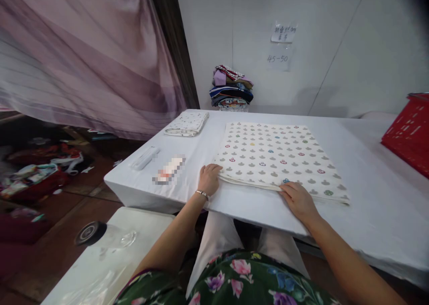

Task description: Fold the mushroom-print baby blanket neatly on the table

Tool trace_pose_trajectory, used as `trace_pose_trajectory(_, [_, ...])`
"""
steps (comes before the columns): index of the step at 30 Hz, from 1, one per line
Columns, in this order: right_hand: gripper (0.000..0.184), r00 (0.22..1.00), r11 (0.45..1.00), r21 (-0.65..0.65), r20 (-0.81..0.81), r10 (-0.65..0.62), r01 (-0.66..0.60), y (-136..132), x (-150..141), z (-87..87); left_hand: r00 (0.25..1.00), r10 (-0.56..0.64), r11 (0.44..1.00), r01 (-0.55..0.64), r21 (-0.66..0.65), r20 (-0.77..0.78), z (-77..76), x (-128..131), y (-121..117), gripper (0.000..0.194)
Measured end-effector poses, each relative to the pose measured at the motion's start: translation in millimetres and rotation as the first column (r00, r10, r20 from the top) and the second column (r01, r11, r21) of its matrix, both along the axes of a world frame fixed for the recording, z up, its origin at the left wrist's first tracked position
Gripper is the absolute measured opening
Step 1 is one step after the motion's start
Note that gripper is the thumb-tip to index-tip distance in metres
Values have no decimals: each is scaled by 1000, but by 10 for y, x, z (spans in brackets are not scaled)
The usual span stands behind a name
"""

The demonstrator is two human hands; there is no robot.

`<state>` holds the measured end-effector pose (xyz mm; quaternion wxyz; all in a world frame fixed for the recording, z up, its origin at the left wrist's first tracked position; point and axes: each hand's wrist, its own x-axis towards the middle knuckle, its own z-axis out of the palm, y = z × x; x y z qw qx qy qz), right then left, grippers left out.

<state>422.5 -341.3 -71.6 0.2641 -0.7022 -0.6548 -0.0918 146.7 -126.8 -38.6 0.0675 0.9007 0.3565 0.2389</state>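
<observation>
A white cloth (268,155) printed with rows of grey shapes and a few coloured ones lies flat in layers before me. At its near left corner, my left hand (209,179) is closed, with the fingertips over the edge and the thumb side against the layers. My right hand (299,201) pinches the same near edge, right of its middle; the thumb is mostly hidden. To the right of that hand, the near edge rests on the table.
White-covered table (372,171); folded patterned cloth (187,123) at back left. A white oblong case (144,158) and a pixelated item (170,169) lie left. Stacked folded fabrics (232,90) stand behind, a red basket (409,131) right. A clear bottle (117,237) lies on a white surface (147,220).
</observation>
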Motion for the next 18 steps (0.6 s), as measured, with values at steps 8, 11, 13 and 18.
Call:
trace_pose_trajectory(8, [28, 1000, 1000, 1, 6, -3, 3, 0, -13, 42, 960, -156, 986, 139, 87, 234, 50, 149, -414, 36])
trace_pose_trajectory(11, [29, 1000, 1000, 10, 12, -5, 5, 4, -2, 21, 966, -220, 975, 212, 70, 137, 70, 251, -410, 17])
trace_pose_trajectory(13, [29, 1000, 1000, 12, 14, -2, 1, 7, 7, 1, 971, -229, 973, 227, 38, 69, 68, 291, -353, 13])
trace_pose_trajectory(18, [29, 1000, 1000, 20, 22, -9, 8, 10, 19, -27, 976, -213, 977, 213, -2, 36, 72, 331, -245, 15])
